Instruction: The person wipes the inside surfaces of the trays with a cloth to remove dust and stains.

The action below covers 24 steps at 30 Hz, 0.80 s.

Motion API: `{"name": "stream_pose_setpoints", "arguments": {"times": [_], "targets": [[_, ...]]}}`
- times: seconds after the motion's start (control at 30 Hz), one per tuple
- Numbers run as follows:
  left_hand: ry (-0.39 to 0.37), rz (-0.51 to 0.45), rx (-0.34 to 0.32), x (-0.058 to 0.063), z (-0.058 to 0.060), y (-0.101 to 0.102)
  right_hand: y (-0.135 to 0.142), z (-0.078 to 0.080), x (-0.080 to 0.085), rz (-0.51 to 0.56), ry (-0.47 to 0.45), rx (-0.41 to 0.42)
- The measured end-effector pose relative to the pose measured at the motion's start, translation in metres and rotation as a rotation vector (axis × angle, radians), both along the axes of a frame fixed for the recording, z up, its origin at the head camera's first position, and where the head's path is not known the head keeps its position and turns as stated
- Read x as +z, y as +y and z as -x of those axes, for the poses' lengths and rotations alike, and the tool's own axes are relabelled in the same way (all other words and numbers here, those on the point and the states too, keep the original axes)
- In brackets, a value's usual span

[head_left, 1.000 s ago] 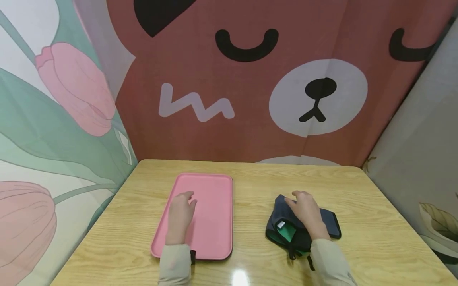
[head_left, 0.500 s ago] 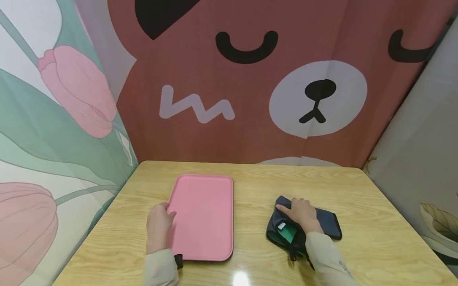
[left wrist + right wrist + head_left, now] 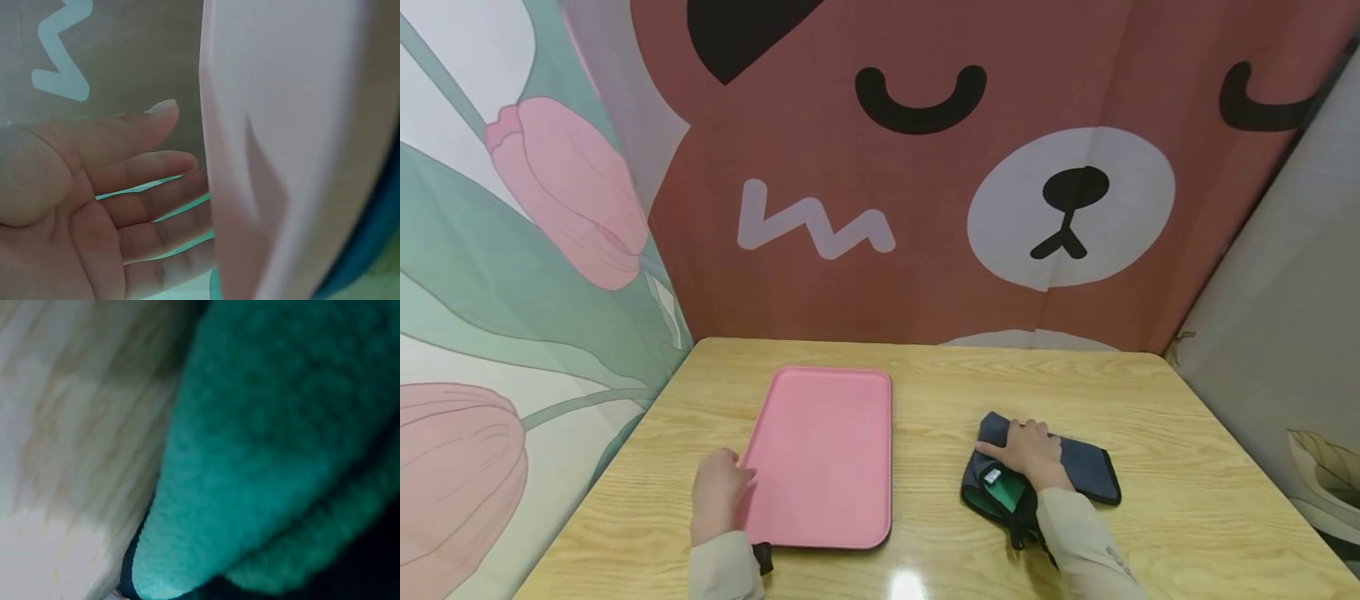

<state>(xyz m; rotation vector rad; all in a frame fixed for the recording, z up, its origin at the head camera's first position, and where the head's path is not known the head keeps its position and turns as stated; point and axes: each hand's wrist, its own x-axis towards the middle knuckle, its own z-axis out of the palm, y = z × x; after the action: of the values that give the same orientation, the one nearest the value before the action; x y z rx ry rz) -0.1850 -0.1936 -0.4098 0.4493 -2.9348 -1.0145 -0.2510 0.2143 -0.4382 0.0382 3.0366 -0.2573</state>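
Note:
A pink rectangular tray (image 3: 820, 454) lies on the table at the left in the head view. My left hand (image 3: 718, 493) is at its left rim. In the left wrist view the fingers (image 3: 156, 234) of this hand are extended, with their tips at the pale tray side (image 3: 250, 81); whether they reach under it is hidden. Right of the tray lies a folded navy fabric piece (image 3: 1086, 468) with black trim, green fleece lining and a small white label. My right hand (image 3: 1030, 454) rests on top of it, thumb spread leftward. The right wrist view shows the green fleece (image 3: 250, 456) close up.
The wood-grain table (image 3: 932, 517) has light glare near its front. A black strap (image 3: 1018, 533) hangs from the fabric's front side. Behind stands a curtain (image 3: 820, 292) with a bear print; printed curtains also close off both sides.
My left hand has moved from over the tray to its left rim, then slightly nearer to me. My right hand has come down onto the navy fabric. Tray and fabric lie where they were.

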Motion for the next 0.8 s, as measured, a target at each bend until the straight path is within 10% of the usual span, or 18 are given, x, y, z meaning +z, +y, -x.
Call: {"name": "stream_pose_setpoints", "arguments": {"times": [0.33,0.8], "targets": [[-0.098,-0.087,0.06,-0.004,-0.002,-0.004,-0.001,0.001,0.001,0.028,-0.028,0.019],[0.09,-0.002,0.084,-0.021,-0.004,-0.008,0.003,0.002,-0.003,0.073,-0.021,0.011]]}}
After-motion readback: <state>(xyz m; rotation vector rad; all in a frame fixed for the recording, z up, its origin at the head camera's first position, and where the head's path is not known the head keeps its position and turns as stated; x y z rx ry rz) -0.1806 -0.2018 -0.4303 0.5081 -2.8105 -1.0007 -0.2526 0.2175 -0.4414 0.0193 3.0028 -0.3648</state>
